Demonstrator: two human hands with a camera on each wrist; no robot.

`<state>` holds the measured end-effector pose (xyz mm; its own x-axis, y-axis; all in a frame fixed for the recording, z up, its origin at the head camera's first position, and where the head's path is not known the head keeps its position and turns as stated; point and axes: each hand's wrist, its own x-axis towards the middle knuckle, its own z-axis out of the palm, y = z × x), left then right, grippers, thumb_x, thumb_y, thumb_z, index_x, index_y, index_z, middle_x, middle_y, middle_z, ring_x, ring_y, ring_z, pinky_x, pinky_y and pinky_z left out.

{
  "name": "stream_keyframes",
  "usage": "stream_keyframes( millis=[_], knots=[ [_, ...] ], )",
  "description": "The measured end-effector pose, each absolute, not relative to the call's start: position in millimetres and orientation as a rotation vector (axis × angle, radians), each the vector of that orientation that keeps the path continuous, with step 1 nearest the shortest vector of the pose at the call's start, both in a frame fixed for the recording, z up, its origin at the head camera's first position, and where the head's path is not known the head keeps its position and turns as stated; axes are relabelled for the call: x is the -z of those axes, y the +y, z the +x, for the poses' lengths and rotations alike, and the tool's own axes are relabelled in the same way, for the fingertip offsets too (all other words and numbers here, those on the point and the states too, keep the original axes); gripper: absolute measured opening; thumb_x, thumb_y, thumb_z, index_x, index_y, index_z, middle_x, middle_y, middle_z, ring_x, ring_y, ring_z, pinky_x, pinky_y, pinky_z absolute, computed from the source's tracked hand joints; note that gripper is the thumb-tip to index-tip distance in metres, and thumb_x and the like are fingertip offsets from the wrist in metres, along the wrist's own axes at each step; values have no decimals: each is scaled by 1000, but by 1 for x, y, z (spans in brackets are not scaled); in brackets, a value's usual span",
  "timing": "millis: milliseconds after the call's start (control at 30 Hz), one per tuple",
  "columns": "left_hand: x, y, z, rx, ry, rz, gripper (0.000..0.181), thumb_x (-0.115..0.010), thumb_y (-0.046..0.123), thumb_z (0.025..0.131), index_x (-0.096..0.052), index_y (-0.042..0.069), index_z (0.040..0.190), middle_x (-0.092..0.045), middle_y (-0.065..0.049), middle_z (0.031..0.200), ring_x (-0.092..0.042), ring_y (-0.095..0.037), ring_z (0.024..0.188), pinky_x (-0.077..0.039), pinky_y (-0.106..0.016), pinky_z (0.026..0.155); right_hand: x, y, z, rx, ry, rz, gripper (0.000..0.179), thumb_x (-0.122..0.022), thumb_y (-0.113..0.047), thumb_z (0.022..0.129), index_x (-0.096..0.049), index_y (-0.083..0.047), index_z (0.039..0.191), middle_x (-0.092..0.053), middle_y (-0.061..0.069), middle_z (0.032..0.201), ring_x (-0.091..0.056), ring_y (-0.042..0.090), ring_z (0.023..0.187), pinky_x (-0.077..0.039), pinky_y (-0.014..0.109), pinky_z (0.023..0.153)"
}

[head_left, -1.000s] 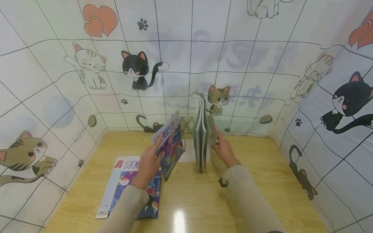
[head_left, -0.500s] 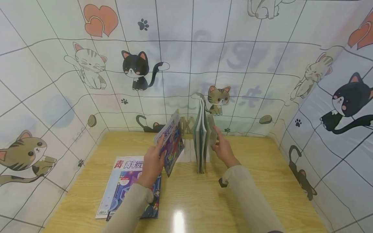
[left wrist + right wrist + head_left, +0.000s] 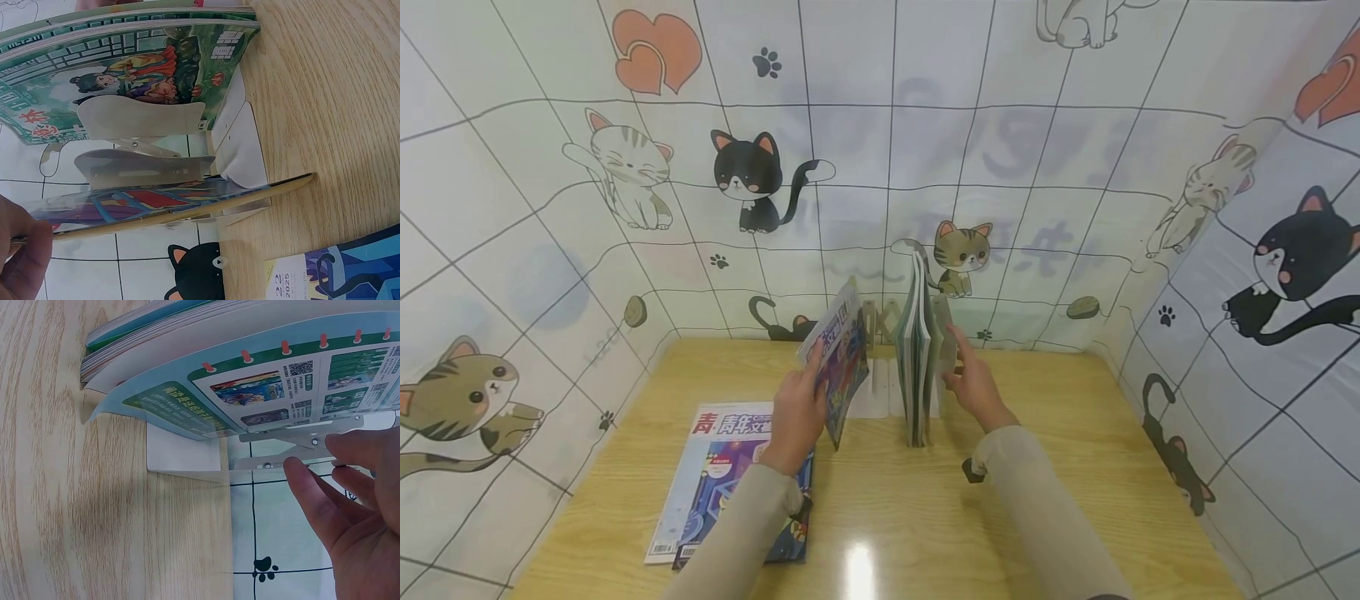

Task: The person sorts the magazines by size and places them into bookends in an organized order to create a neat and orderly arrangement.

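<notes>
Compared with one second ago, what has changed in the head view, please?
The left hand, pinching a magazine, has moved slightly right and forward, bringing that magazine closer to the middle of the rack. Nothing was newly grasped or let go. The right hand, the rack, the upright magazines and the flat magazines stayed in place.

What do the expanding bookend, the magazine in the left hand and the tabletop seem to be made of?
Bookend: probably metal, smooth pale coating; thin plates and riveted crossbars suggest it.
Magazine: paper, likely glossy; the cover is printed, thin and slightly curved.
Tabletop: wood or wood-look laminate, fairly glossy; it shows grain and a bright reflection.
</notes>
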<state>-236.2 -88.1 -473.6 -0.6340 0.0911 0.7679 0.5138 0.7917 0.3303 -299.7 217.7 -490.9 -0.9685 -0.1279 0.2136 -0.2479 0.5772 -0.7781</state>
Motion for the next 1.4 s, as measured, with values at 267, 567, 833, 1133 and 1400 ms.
stream_keyframes(
  millis=[267, 567, 833, 1133, 1400],
  knots=[
    [481, -85, -244, 646, -2162, -443, 74, -66, -11, 82, -41, 10, 149, -64, -18, 80, -50, -23, 61, -47, -38, 53, 492, 217, -300, -1355, -2667, 316, 94, -64, 9, 88, -16, -34, 155, -39, 32, 143, -58, 48, 109, -57, 44, 76],
    [486, -83, -250, 624, -2146, -423, 73, -62, -10, 85, -36, 9, 151, -62, -17, 78, -49, -23, 61, -47, -36, 52, 491, 215, -299, -1380, -2673, 294, 94, -64, 10, 88, -16, -34, 155, -38, 30, 144, -60, 45, 108, -57, 41, 74],
    [486, -82, -253, 620, -2186, -385, 73, -62, -9, 86, -34, 9, 151, -64, -19, 85, -53, -26, 65, -50, -38, 57, 490, 215, -298, -1373, -2675, 297, 94, -63, 10, 88, -16, -36, 155, -40, 31, 143, -59, 46, 109, -57, 42, 75],
    [482, -79, -256, 629, -2156, -387, 68, -61, -8, 87, -40, 10, 149, -60, -18, 84, -53, -27, 69, -50, -41, 61, 490, 215, -297, -1384, -2675, 289, 95, -63, 10, 88, -15, -37, 155, -39, 33, 143, -59, 47, 108, -57, 42, 74],
    [481, -78, -259, 662, -2169, -396, 67, -62, -8, 87, -42, 12, 148, -56, -16, 89, -48, -25, 70, -49, -39, 62, 491, 217, -300, -1386, -2662, 304, 94, -63, 10, 88, -16, -35, 155, -38, 31, 144, -59, 47, 108, -58, 40, 73]
  ],
)
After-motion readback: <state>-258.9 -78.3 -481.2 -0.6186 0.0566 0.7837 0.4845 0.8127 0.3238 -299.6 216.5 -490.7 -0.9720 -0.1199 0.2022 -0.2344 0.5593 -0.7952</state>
